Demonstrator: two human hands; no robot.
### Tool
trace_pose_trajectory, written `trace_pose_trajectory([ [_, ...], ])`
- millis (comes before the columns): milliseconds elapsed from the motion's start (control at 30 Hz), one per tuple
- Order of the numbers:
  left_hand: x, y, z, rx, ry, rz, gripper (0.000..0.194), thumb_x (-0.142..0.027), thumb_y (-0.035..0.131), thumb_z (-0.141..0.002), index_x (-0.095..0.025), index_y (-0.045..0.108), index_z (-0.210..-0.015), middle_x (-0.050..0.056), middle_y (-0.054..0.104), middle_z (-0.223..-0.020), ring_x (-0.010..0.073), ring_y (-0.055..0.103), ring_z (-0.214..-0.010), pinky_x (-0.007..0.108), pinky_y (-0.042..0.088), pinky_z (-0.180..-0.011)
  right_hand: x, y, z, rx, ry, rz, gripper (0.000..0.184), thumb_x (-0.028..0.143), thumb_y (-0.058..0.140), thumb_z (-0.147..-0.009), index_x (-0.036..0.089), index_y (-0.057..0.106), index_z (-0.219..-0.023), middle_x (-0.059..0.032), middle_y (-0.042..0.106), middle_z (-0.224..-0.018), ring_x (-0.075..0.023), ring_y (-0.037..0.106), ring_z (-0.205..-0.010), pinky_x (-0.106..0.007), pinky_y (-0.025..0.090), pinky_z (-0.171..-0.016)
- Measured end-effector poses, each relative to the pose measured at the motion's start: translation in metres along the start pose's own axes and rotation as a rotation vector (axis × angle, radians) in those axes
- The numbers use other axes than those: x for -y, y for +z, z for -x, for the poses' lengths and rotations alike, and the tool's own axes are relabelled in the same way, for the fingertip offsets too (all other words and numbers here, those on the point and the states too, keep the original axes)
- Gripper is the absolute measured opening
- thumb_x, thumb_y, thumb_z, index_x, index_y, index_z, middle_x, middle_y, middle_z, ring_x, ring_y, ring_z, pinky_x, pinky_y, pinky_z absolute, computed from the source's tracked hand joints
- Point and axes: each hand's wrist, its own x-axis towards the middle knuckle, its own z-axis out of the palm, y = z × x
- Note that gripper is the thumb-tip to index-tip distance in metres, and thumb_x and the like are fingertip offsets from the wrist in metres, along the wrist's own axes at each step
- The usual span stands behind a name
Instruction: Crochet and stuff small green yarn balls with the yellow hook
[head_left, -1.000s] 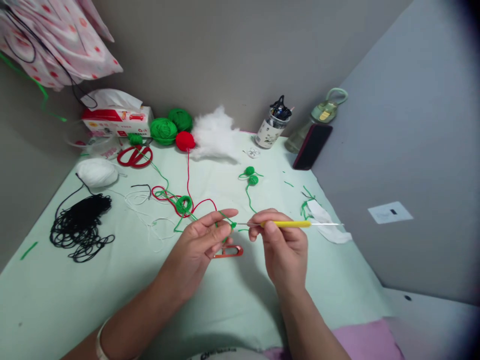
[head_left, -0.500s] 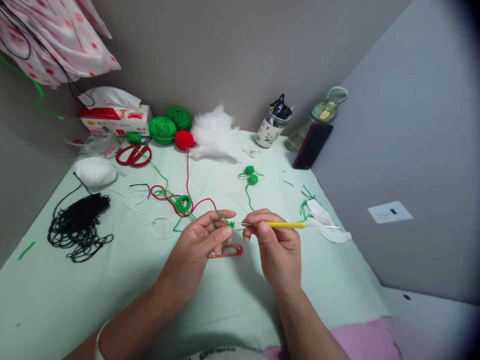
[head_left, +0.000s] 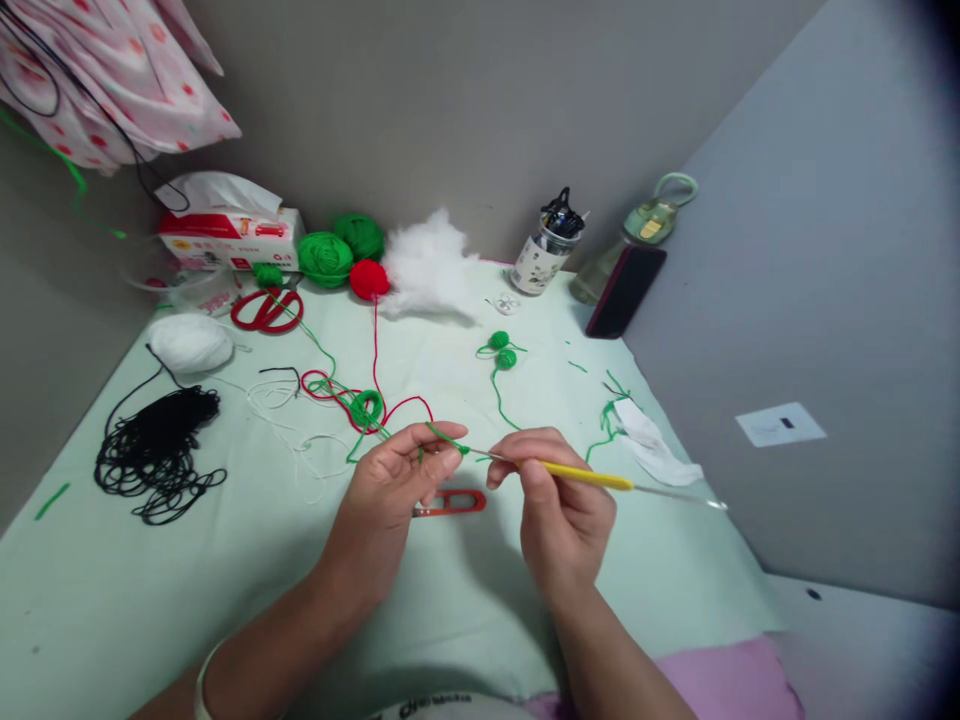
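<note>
My left hand [head_left: 401, 475] pinches a small bit of green yarn [head_left: 463, 451] between thumb and fingers, with a strand passing over the index finger. In my right hand [head_left: 559, 500] is a crochet hook [head_left: 589, 474] with a yellow handle, held like a pen. Its thin metal tip reaches left to the green stitches at my left fingertips; the other metal end points right and slightly down. Under my left fingers lie orange thread snips [head_left: 459, 502], partly hidden by the hand. A loose green coil of yarn [head_left: 367, 408] and tangled red yarn [head_left: 322, 385] lie just beyond my left hand.
Behind stand green yarn balls [head_left: 325, 260], a red ball [head_left: 369, 281], white stuffing [head_left: 431, 265], red scissors [head_left: 268, 312] and a tissue box [head_left: 232, 240]. Black yarn [head_left: 161, 445] lies left. Two small green balls [head_left: 506, 359], a pen jar [head_left: 541, 258], a bottle [head_left: 600, 270] and a phone [head_left: 627, 292] stand toward the right.
The hook has tilted, its right end swinging down and outward, and my right hand has shifted slightly right. My left hand has moved a little left, still holding the green yarn.
</note>
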Motion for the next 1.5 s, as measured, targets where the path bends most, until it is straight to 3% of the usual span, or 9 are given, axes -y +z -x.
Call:
trace_pose_trajectory([
  [167, 0.0006, 0.0000, 0.0000, 0.018, -0.008, 0.001, 0.017, -0.033, 0.080, -0.083, -0.026, 0.081, -0.099, -0.004, 0.057, -0.071, 0.0077, 0.044, -0.064, 0.017, 0.038, -0.060, -0.0032, -0.0028, -0.0041, 0.034, 0.133, -0.113, 0.021, 0.023, 0.056, -0.103, 0.024, 0.077, -0.099, -0.0029, 0.067, -0.088, -0.0140, 0.064, -0.067, -0.030, 0.053, -0.059],
  [300, -0.0001, 0.0021, 0.0009, 0.041, -0.029, 0.020, 0.015, -0.033, 0.079, -0.084, -0.025, 0.080, -0.097, -0.004, 0.057, -0.070, 0.0074, 0.044, -0.064, 0.017, 0.039, -0.059, -0.0014, -0.0005, -0.0022, -0.035, -0.016, 0.079, 0.022, 0.015, 0.055, -0.102, 0.023, 0.075, -0.100, -0.0028, 0.068, -0.085, -0.0150, 0.064, -0.071, -0.032, 0.052, -0.063],
  [467, -0.0012, 0.0042, 0.0007, 0.044, -0.038, 0.032, 0.016, -0.032, 0.080, -0.083, -0.023, 0.077, -0.096, -0.004, 0.056, -0.069, 0.0072, 0.042, -0.061, 0.017, 0.038, -0.058, 0.0024, 0.0012, 0.0019, 0.007, -0.202, 0.239, 0.027, 0.006, 0.054, -0.098, 0.021, 0.074, -0.108, -0.0044, 0.072, -0.089, -0.0181, 0.066, -0.083, -0.035, 0.053, -0.071],
  [600, -0.0018, 0.0039, 0.0006, 0.018, -0.020, 0.029, 0.012, -0.030, 0.079, -0.082, -0.022, 0.073, -0.089, -0.004, 0.056, -0.069, 0.0090, 0.047, -0.065, 0.019, 0.039, -0.062, 0.0015, 0.0009, 0.0014, 0.022, -0.146, 0.176, 0.025, 0.008, 0.054, -0.099, 0.021, 0.074, -0.106, -0.0044, 0.071, -0.089, -0.0177, 0.066, -0.079, -0.035, 0.054, -0.069],
  [733, -0.0025, 0.0050, 0.0026, 0.027, -0.017, 0.024, 0.012, -0.029, 0.078, -0.083, -0.021, 0.070, -0.087, -0.003, 0.059, -0.075, 0.0101, 0.051, -0.070, 0.020, 0.041, -0.064, -0.0010, 0.0021, 0.0007, -0.042, -0.059, 0.105, 0.024, 0.013, 0.053, -0.101, 0.023, 0.075, -0.101, -0.0035, 0.069, -0.086, -0.0171, 0.063, -0.072, -0.035, 0.052, -0.064],
  [967, -0.0033, 0.0070, 0.0035, 0.041, -0.026, 0.034, 0.013, -0.028, 0.077, -0.084, -0.021, 0.067, -0.087, -0.005, 0.055, -0.070, 0.0090, 0.046, -0.065, 0.020, 0.041, -0.064, 0.0027, 0.0009, 0.0046, 0.017, -0.209, 0.301, 0.028, 0.009, 0.056, -0.098, 0.026, 0.073, -0.111, -0.0047, 0.072, -0.086, -0.0220, 0.067, -0.083, -0.039, 0.054, -0.070],
  [1100, -0.0035, 0.0061, 0.0035, 0.055, -0.011, 0.022, 0.014, -0.028, 0.077, -0.085, -0.022, 0.072, -0.096, -0.004, 0.057, -0.073, 0.0084, 0.048, -0.065, 0.019, 0.040, -0.061, 0.0022, 0.0016, 0.0036, 0.002, -0.107, 0.166, 0.025, 0.011, 0.054, -0.100, 0.024, 0.075, -0.105, -0.0050, 0.071, -0.089, -0.0187, 0.066, -0.078, -0.036, 0.054, -0.067],
  [1267, -0.0029, 0.0075, 0.0029, 0.072, -0.001, 0.048, 0.008, -0.025, 0.077, -0.082, -0.021, 0.070, -0.085, -0.005, 0.057, -0.073, 0.0061, 0.043, -0.059, 0.018, 0.040, -0.057, -0.0023, 0.0034, 0.0015, -0.039, 0.047, -0.057, 0.022, 0.018, 0.055, -0.102, 0.023, 0.076, -0.101, -0.0035, 0.066, -0.088, -0.0145, 0.064, -0.070, -0.031, 0.053, -0.062],
  [1500, -0.0039, 0.0081, 0.0032, 0.040, 0.005, 0.041, 0.012, -0.026, 0.078, -0.081, -0.021, 0.067, -0.083, -0.006, 0.054, -0.069, 0.0068, 0.040, -0.057, 0.018, 0.040, -0.055, -0.0029, 0.0049, -0.0008, -0.052, 0.129, -0.108, 0.019, 0.023, 0.057, -0.102, 0.022, 0.075, -0.097, -0.0037, 0.067, -0.088, -0.0138, 0.065, -0.067, -0.030, 0.056, -0.059],
])
